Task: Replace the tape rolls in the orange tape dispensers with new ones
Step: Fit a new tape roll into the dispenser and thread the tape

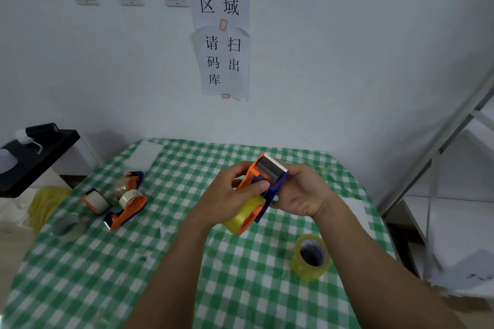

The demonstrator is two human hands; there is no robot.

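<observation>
Above the middle of the table I hold an orange and blue tape dispenser [263, 181] with both hands. A yellow tape roll [242, 218] sits in its lower end, and its toothed metal blade points up and away. My left hand [230, 196] grips the dispenser's left side, thumb across the body. My right hand [299, 189] grips its right side near the blade. A second yellow tape roll [311, 258] lies on the cloth at the right. Two more orange dispensers [128, 208] lie at the left, with small pale rolls [129, 197] in and beside them.
The table wears a green-and-white checked cloth [160, 262]. A nearly clear roll [69, 227] lies at the left edge, a white dispenser part [96, 201] beside it. A black stand [32, 157] is at far left, a metal shelf frame [441, 147] at right, and paper signs [224, 59] hang on the wall.
</observation>
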